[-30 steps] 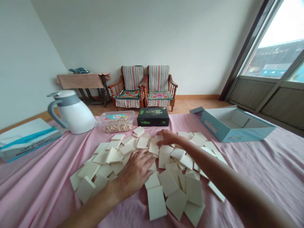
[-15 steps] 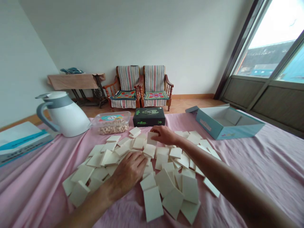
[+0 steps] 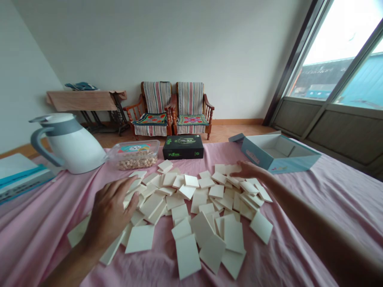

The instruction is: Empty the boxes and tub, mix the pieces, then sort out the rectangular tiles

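I register tiles [image 3: 203,230] spread on the cloth [image 3: 332,195], the left hand [image 3: 112,209] at their left side, the right hand [image 3: 249,170] at their right rear. Behind them, left to right, stand a jug [image 3: 76,149], a tub [image 3: 137,156] and a carton [image 3: 183,148]; an open box [image 3: 295,163] sits right. Two chairs [image 3: 157,99] stand beyond.

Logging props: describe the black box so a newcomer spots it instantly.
Start at the pink cloth and look past the cream tiles. The black box lies there, right of the clear tub; its dark body and green print set it apart.
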The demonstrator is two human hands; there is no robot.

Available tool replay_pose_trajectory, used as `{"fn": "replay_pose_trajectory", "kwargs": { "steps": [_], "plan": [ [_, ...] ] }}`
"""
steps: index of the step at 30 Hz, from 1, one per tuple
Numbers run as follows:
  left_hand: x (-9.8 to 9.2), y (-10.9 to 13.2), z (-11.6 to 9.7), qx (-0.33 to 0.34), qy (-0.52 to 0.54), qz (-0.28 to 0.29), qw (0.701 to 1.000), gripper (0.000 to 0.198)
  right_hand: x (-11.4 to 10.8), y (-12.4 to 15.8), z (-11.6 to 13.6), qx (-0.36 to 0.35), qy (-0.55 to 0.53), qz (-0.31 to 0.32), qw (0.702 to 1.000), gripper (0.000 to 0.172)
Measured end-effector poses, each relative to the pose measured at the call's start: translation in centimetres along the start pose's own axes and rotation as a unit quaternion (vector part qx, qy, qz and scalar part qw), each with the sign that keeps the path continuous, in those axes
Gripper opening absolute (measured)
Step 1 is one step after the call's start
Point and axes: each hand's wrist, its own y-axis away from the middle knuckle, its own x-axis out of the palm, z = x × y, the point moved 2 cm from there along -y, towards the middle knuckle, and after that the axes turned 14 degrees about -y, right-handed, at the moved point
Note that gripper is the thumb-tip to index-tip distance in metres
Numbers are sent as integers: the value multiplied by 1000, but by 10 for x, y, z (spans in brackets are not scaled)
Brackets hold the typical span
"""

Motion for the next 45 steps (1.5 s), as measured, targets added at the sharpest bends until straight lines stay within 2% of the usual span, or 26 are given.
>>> {"fn": "replay_pose_trajectory", "kwargs": {
  "steps": [3,8,14,16,18,20,22,25,28,31,34,40,45],
  "plan": [
    [-1,1,-10,5,31,-27,999,30,4,-7,2,13,-22,1,1000,72],
    [3,7,-23,24,62,-48,997,23,-1,-10,11,3,-68,4,998,59],
    [12,15,-22,40,83,-48,995,19,-12,3,50,-40,-111,-8,993,55],
    [13,17,-21,40,89,-48,994,18,-18,7,64,-77,-179,15,981,55],
    [13,18,-20,37,92,-47,994,19,-26,11,70,-120,-266,58,955,55],
    [13,18,-19,34,97,-45,994,19,-36,16,62,-131,-289,103,943,58],
    [12,19,-18,32,104,-42,993,18,-43,24,42,-113,-216,145,959,69],
    [11,19,-19,34,114,-40,992,17,-47,43,6,-101,-80,224,966,102],
    [11,18,-20,32,124,-38,991,17,-39,65,-18,-93,-6,274,957,123],
    [12,17,-20,27,132,-32,990,17,-24,81,-25,-90,19,281,955,130],
    [12,17,-21,22,140,-23,990,17,-13,87,-19,-107,12,237,965,120],
    [12,18,-23,14,151,-11,988,17,-8,86,-3,-166,-35,148,974,81],
    [14,20,-24,19,153,-1,988,17,-5,87,-3,-139,-47,110,983,64]
  ]
}}
